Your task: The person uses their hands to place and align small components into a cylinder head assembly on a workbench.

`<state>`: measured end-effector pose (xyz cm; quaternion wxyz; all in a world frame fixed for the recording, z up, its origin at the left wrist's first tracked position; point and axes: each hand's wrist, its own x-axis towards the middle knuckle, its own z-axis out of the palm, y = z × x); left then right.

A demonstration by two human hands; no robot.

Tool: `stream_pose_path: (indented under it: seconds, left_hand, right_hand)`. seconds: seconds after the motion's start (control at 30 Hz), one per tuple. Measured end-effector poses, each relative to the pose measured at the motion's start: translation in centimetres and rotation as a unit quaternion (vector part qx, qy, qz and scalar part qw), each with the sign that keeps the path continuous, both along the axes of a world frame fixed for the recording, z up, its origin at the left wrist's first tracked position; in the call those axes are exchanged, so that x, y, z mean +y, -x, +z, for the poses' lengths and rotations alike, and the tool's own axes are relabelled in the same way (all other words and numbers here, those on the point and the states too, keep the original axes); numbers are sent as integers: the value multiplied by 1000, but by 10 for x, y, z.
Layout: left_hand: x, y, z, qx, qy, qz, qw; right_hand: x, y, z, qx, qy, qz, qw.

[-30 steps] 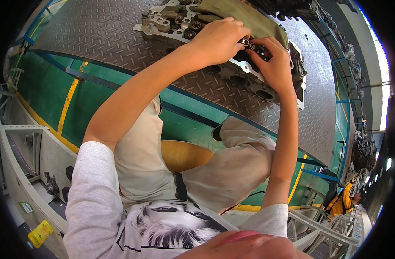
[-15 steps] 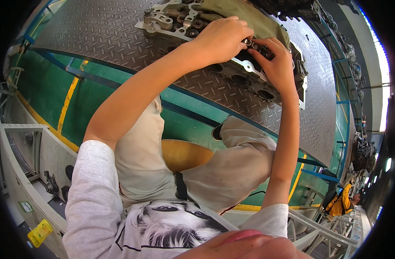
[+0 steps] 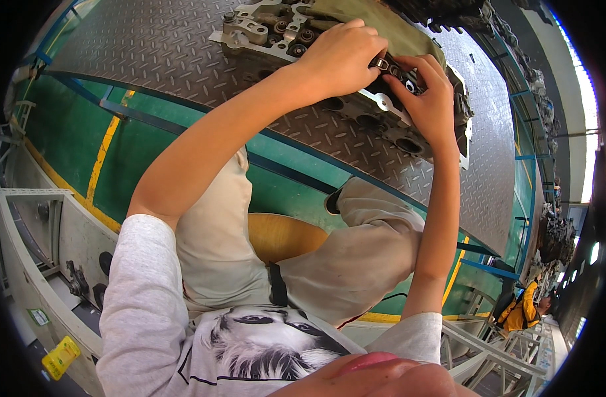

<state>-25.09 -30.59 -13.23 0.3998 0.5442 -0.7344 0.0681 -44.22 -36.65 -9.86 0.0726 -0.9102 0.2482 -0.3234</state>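
A cylinder head (image 3: 382, 100) lies on a patterned metal tabletop, its holes and valve parts facing up. Over its middle, my left hand (image 3: 346, 56) is closed, the thumb and fingertips pinching one end of a small shiny metal rocker arm (image 3: 384, 65). Thumb and bent forefinger of my right hand (image 3: 432, 92) close round the other end of the same piece. Most of the rocker arm is covered by my fingers. Behind my hands, an olive-green cloth (image 3: 389, 30) drapes over the far side of the cylinder head.
The tread-plate table (image 3: 164, 46) has a blue frame beneath it. Dark engine parts (image 3: 442, 13) stand beyond the cloth. A person in a yellow jacket (image 3: 522, 309) is at the far right. Grey metal frames and a yellow packet (image 3: 61, 357) are at the lower left.
The cylinder head has shifted very slightly to the right. My right fingers have moved a little, showing more of the metal beneath them; both hands keep their grip.
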Motion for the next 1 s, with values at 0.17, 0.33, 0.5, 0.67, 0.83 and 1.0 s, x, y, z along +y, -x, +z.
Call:
stream_pose_path:
  seconds: [0.17,0.33,0.5,0.67,0.83,1.0]
  left_hand:
    - [1,0,1,12,-10,-12,1000]
    - [0,1,-1,20,6,-3,1000]
    - [-2,2,-2,7,23,9,1000]
    - [-2,2,-4,5,24,16,1000]
    - [-2,3,-3,8,17,10,1000]
    - [-2,2,-3,7,15,16,1000]
  right_hand:
    - [2,0,2,10,-12,-7,1000]
    - [0,0,1,20,-7,-7,1000]
    - [-2,0,-2,10,-7,-5,1000]
    - [-3,1,-2,14,-18,-14,1000]
    - [-6,2,-6,13,-24,-9,1000]
    - [-5,0,-5,4,-17,-2,1000]
